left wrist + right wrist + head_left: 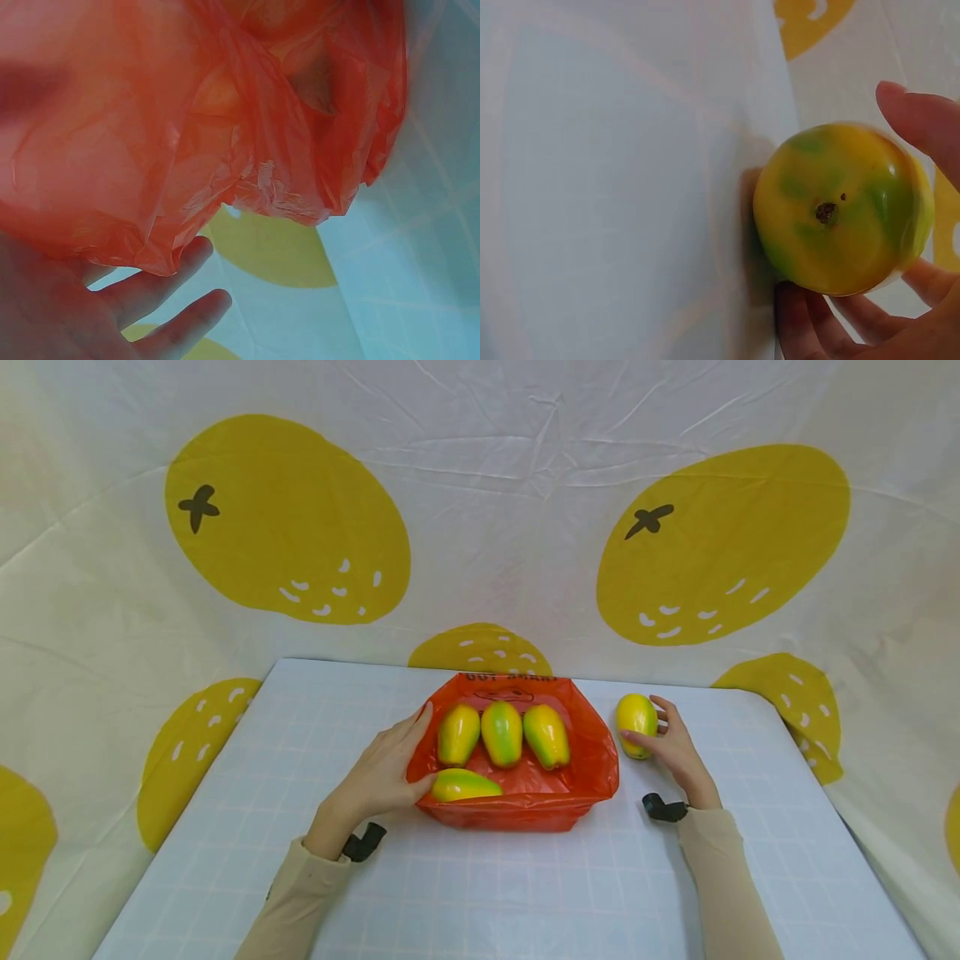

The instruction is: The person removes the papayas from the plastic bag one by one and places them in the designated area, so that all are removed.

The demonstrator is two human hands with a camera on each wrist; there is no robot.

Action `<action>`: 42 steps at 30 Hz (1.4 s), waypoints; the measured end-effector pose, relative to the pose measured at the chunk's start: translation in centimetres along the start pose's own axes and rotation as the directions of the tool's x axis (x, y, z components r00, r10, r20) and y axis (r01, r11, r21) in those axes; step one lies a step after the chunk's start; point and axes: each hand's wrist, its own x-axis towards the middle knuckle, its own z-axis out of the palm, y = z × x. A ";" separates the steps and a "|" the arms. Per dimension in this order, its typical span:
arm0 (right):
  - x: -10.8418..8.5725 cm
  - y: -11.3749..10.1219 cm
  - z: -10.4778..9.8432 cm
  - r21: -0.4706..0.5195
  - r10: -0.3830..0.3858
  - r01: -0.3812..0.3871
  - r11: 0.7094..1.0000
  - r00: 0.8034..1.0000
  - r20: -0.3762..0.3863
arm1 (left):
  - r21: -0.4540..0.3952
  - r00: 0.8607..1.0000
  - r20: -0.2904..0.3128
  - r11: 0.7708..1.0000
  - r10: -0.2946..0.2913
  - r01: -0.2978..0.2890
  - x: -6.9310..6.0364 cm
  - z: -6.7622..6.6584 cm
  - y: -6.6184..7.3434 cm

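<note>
Left hand (384, 768) at left side of red bag (510, 815), fingers spread wide, touching plastic. Right hand (677, 745) half-curled about lone fruit (636, 715), right of bag; firm grip, cannot tell. Four fruits (502, 733) inside.

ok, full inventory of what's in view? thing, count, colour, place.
Plastic bag: 1, red with dark print, mid-table, mouth open
Row fruits: 3, yellow-green, inside the bag
Front fruit: 1, yellow-green, inside, by the near rim
Loose fruit: 1, yellow with green patches, right of the bag
Table: 1, pale with faint grid, underneath
Backdrop: 1, off-white with yellow fruit prints, behind
Wrist pieces: 2, black, one per wrist
Sleeves: 2, beige, forearms
Left hand: 1, bag's left side
Right hand: 1, around the loose fruit
</note>
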 end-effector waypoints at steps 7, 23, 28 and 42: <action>0.2 0.3 -0.1 -0.001 0.002 -0.002 1.000 1.000 0.000 | 0.004 1.000 -0.005 1.000 0.018 -0.018 0.1 0.0 0.0; 0.0 0.1 0.0 -0.024 -0.002 0.002 1.000 1.000 0.012 | 0.000 1.000 0.000 1.000 0.017 -0.017 0.0 -0.1 0.1; -0.3 -0.1 -0.1 -0.030 -0.012 0.013 0.999 1.000 0.010 | -0.008 1.000 0.004 1.000 0.012 -0.012 0.0 -0.1 0.1; -0.6 -0.5 -0.8 -0.040 -0.055 0.055 0.998 0.998 -0.006 | -0.014 1.000 0.012 1.000 0.003 -0.002 0.0 -0.3 0.3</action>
